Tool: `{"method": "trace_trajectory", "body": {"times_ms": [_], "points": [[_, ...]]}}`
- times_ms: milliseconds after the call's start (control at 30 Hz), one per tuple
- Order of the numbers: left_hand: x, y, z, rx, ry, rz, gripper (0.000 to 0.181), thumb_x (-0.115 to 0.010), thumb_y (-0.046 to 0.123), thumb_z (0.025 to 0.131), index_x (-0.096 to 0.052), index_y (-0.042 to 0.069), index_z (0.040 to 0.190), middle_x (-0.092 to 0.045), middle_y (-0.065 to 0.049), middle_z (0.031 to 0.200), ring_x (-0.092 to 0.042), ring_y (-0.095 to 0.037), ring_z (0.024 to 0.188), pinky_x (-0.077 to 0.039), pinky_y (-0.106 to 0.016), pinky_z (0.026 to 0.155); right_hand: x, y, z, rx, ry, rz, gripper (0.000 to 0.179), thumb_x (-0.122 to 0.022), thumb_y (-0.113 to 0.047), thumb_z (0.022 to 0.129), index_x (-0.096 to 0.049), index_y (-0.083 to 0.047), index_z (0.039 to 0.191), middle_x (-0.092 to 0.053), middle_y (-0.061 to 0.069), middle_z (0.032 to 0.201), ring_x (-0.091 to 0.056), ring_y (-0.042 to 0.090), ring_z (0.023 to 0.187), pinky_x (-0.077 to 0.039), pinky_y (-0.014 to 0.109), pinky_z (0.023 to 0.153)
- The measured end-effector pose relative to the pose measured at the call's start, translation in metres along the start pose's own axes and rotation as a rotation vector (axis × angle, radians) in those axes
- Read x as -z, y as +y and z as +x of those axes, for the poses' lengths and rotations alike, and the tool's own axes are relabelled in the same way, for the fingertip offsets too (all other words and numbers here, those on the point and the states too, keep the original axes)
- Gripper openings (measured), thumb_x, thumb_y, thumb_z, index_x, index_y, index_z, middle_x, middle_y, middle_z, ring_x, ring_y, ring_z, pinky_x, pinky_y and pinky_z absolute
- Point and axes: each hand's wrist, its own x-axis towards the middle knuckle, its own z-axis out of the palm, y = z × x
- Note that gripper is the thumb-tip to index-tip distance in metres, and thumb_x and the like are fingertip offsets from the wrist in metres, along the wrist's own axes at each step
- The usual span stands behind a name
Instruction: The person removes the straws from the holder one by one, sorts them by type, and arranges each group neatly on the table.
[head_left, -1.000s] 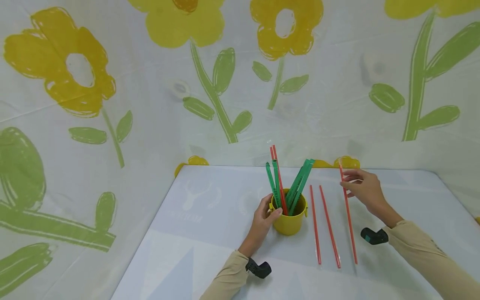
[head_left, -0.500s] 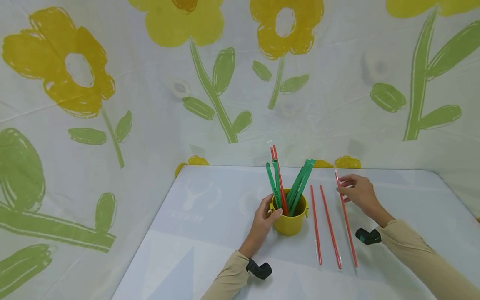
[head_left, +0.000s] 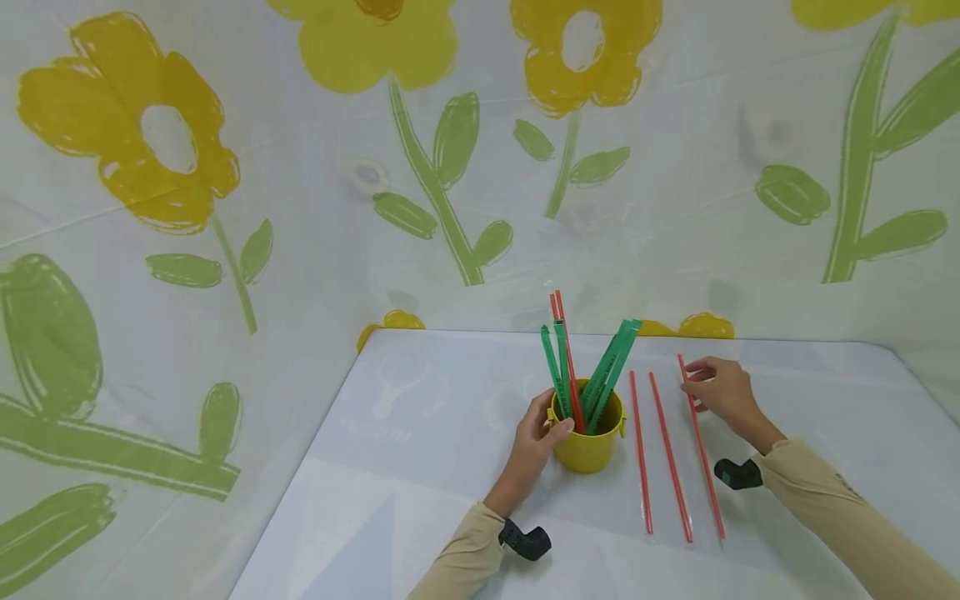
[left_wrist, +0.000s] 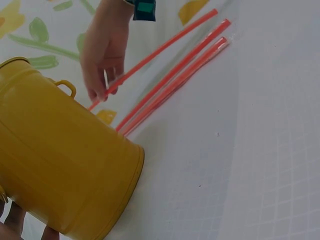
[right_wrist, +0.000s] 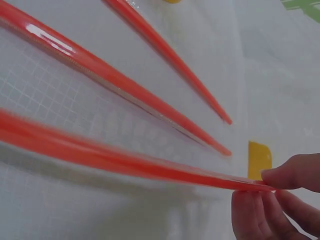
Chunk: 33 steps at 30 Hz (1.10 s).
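My left hand [head_left: 531, 450] grips a small yellow bucket [head_left: 587, 454], with the thumb on its near side and the fingers behind; some fingertips show past the bucket in the left wrist view. Between the thumb and fingers of my right hand [head_left: 723, 392] is pinched the far end of a red drinking straw [head_left: 705, 458], seen close up in the right wrist view. To its left, roughly parallel, lie two more red straws, one in the middle [head_left: 671, 462] and one nearest the bucket [head_left: 642, 462]. Clear wrapping shows on the straws. Whether the held straw touches the table is unclear.
In the bucket stand red straws [head_left: 570, 358], slim green sticks [head_left: 551, 358] and wider flat green strips with print [head_left: 611, 367]. The white table [head_left: 420, 433] ends at a flower-printed curtain [head_left: 315, 208] behind and at the left.
My right hand has brought the pinched straw down and closer to the two lying straws. The left hand has stayed on the bucket, and the head view has shifted slightly.
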Motion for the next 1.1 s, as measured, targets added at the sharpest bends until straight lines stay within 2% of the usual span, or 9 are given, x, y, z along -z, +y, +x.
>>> {"method": "trace_trajectory", "body": {"times_ms": [267, 500, 667, 800, 1000, 1100], "points": [[-0.001, 0.002, -0.001, -0.004, -0.001, -0.003, 0.049, -0.053, 0.020, 0.096, -0.038, 0.015, 0.142, -0.042, 0.001, 0.142, -0.040, -0.018, 0.128, -0.035, -0.040, 0.105, -0.010, 0.007, 0.005, -0.022, 0.013, -0.038, 0.038, -0.063, -0.005, 0.084, -0.052, 0.016, 0.114, -0.058, 0.029, 0.096, -0.061, 0.020, 0.065, -0.054, 0.030, 0.052], [0.002, -0.028, 0.006, 0.004, 0.013, 0.008, 0.048, -0.054, 0.028, 0.096, -0.038, 0.027, 0.141, -0.042, 0.009, 0.142, -0.040, -0.013, 0.128, -0.035, -0.036, 0.104, -0.017, 0.013, 0.010, -0.018, 0.026, -0.100, 0.035, -0.062, -0.004, 0.080, -0.054, 0.016, 0.108, -0.060, 0.027, 0.089, -0.059, 0.017, 0.059, -0.052, 0.029, 0.049], [0.002, -0.028, 0.006, 0.008, 0.011, 0.004, 0.048, -0.053, 0.025, 0.096, -0.037, 0.025, 0.142, -0.041, 0.007, 0.143, -0.039, -0.014, 0.129, -0.035, -0.035, 0.104, -0.020, 0.016, 0.013, -0.024, 0.039, -0.165, 0.032, -0.062, -0.005, 0.077, -0.056, 0.015, 0.102, -0.061, 0.024, 0.083, -0.058, 0.018, 0.057, -0.048, 0.030, 0.049], [0.001, -0.025, 0.006, 0.006, 0.009, -0.004, 0.049, -0.053, 0.021, 0.096, -0.037, 0.021, 0.142, -0.041, 0.004, 0.143, -0.039, -0.016, 0.129, -0.036, -0.035, 0.104, -0.024, 0.019, 0.014, -0.025, 0.054, -0.227, 0.030, -0.061, -0.007, 0.076, -0.058, 0.012, 0.098, -0.062, 0.023, 0.084, -0.058, 0.023, 0.065, -0.045, 0.030, 0.051], [-0.003, -0.002, 0.001, 0.004, 0.003, -0.009, 0.051, -0.054, 0.020, 0.096, -0.037, 0.012, 0.143, -0.042, 0.000, 0.142, -0.041, -0.019, 0.127, -0.038, -0.032, 0.102, -0.028, 0.018, 0.013, -0.043, 0.051, -0.263, 0.028, -0.060, -0.008, 0.077, -0.056, 0.011, 0.096, -0.060, 0.025, 0.086, -0.057, 0.028, 0.069, -0.047, 0.034, 0.055], [-0.003, 0.003, -0.001, 0.015, 0.008, -0.008, 0.050, -0.053, 0.020, 0.096, -0.036, 0.012, 0.143, -0.042, 0.000, 0.142, -0.041, -0.018, 0.127, -0.038, -0.032, 0.102, -0.029, 0.016, 0.012, -0.067, 0.031, -0.264, 0.029, -0.060, -0.010, 0.078, -0.055, 0.011, 0.097, -0.059, 0.025, 0.088, -0.056, 0.029, 0.071, -0.047, 0.035, 0.056]]}}
